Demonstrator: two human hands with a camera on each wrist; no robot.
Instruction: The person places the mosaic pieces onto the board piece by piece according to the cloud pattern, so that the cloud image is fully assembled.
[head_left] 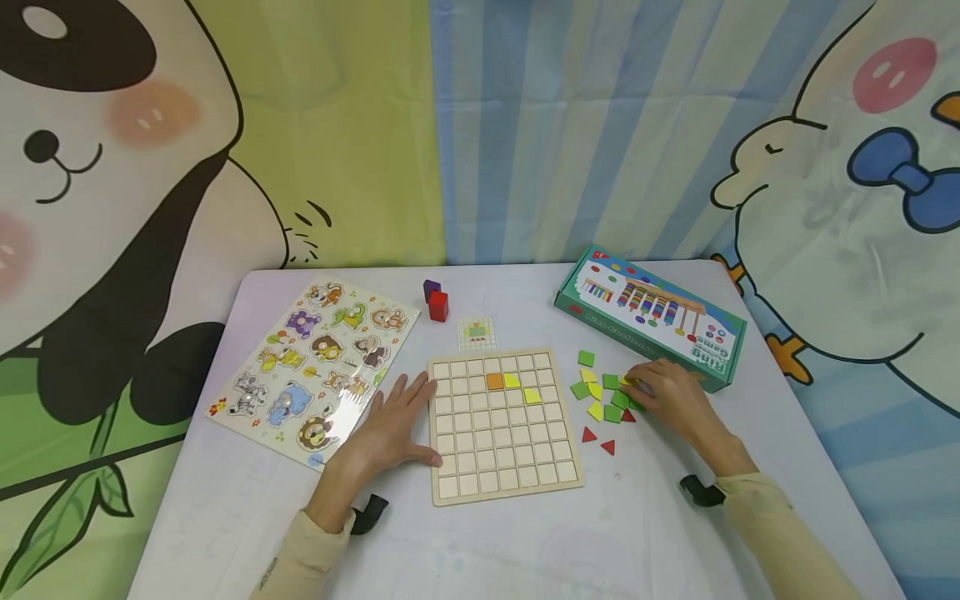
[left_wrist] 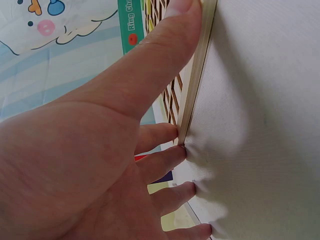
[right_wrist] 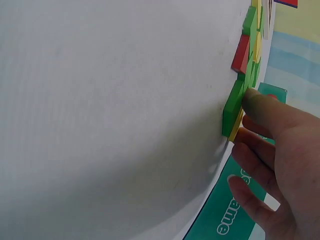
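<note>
My left hand (head_left: 397, 425) lies along the left edge of a wooden grid board (head_left: 510, 492), fingers spread and extended. In the left wrist view its thumb (left_wrist: 170, 37) rests against the board's rim. One orange tile (head_left: 494, 382) and two yellow tiles, one a square-looking yellow tile (head_left: 512, 380), sit in the grid. On the right, my right hand (head_left: 667, 400) reaches into a loose pile of tiles. Its thumb and fingers pinch a yellow tile (right_wrist: 236, 127), partly hidden behind a green tile (right_wrist: 232, 107) in the right wrist view.
Several green, yellow and red tiles (head_left: 588, 434) are scattered right of the board. A green game box (head_left: 652, 312) lies behind them. A pattern card (head_left: 477, 333), a red cube (head_left: 438, 307) and a purple block (head_left: 431, 287) are at the back; an animal puzzle (head_left: 315, 375) lies left.
</note>
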